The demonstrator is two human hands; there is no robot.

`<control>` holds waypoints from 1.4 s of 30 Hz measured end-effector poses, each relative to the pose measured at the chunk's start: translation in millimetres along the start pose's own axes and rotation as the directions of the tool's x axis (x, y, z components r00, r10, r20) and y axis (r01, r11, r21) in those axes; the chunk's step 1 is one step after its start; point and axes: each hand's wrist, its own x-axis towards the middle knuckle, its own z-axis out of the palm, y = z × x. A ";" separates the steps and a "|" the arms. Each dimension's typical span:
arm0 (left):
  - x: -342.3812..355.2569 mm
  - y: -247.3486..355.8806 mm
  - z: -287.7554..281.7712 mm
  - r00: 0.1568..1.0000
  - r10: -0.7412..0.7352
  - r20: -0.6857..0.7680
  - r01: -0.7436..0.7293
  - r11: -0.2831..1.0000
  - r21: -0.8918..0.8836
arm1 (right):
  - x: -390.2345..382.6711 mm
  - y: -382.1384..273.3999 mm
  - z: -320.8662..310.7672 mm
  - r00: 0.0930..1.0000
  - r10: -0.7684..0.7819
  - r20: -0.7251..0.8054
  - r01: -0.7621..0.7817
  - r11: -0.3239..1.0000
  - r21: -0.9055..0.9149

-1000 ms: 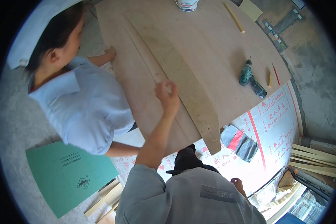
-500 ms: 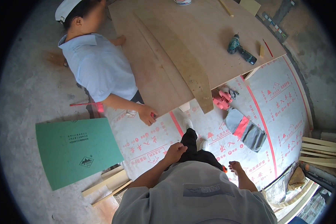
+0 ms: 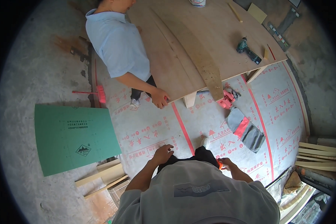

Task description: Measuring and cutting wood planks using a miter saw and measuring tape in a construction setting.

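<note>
My left hand (image 3: 163, 154) hangs in front of my left hip, its fingers loosely bent and apart, with nothing in it. At my right hip, the fingers of my right hand (image 3: 227, 164) close on a small orange object (image 3: 220, 164); the hand partly hides it, and its kind cannot be made out. Ahead, a large plywood-topped table (image 3: 164, 76) carries a long curved strip of board (image 3: 203, 61), one end jutting past the near edge. A cordless drill (image 3: 248, 50) lies on the table's right part.
A co-worker in a light blue shirt (image 3: 117, 46) stands at the table's left, one hand (image 3: 159, 98) with something red at its corner. A green board (image 3: 76, 138) lies left. A red power tool with a grey dust bag (image 3: 246, 130) lies on the covered floor. Wood strips (image 3: 319, 156) lie right.
My right hand has moved onto the orange object at my hip. My left hand has lowered and loosened. The table now appears farther off, and the co-worker's head has turned.
</note>
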 end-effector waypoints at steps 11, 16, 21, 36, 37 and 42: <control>-166.6 -422.0 56.3 0.811 -0.497 -0.310 0.212 0.742 -0.636 | 39.8 -54.0 133.9 0.865 -0.431 -0.256 0.219 0.784 -0.581; -234.6 -490.1 30.4 0.404 -0.810 0.424 0.471 -0.213 -0.856 | -2.6 -78.2 189.4 0.852 -0.391 -0.349 0.128 0.801 -0.586; -272.1 -514.1 3.9 0.437 -0.862 0.256 0.432 -0.048 -0.901 | -22.7 -134.2 247.3 0.721 -0.604 -0.340 0.149 0.615 -0.774; -87.5 -305.5 -91.5 0.925 -0.374 -0.061 0.238 0.697 -0.676 | -120.4 -393.9 175.5 -0.108 -0.875 -0.472 0.516 0.357 -0.779; -67.6 -267.3 -111.5 0.953 -0.297 -0.057 0.205 0.773 -0.601 | -122.2 -416.5 154.4 -0.130 -0.875 -0.467 0.545 0.331 -0.771; 49.8 -5.6 -218.9 0.990 -0.037 -0.135 -0.047 0.821 -0.568 | -94.7 -513.3 32.4 -0.411 -0.795 -0.445 0.485 0.223 -0.846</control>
